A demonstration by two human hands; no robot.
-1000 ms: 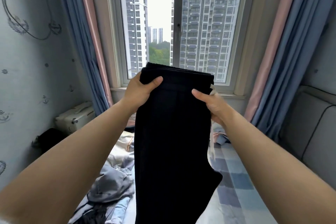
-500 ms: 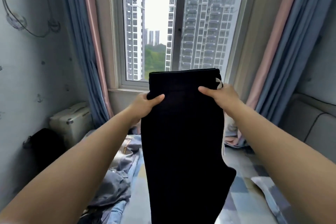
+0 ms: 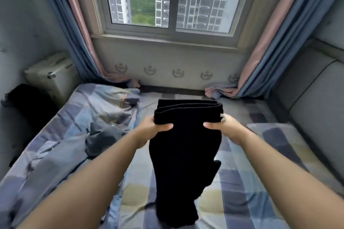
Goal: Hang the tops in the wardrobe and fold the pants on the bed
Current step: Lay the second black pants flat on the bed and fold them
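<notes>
Below, checked bed (image 3: 232, 182); window (image 3: 172, 31) ahead, curtains (image 3: 275, 42) pooled.

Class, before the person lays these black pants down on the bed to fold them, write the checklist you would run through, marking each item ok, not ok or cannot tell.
1. Left hand grips the waistband of the black pants: ok.
2. Right hand grips the other side: ok.
3. Waistband held level: ok.
4. Legs hang straight, untwisted: cannot tell.
5. Bed below free of other clothes: ok; the grey garment lies off to the left.
</notes>
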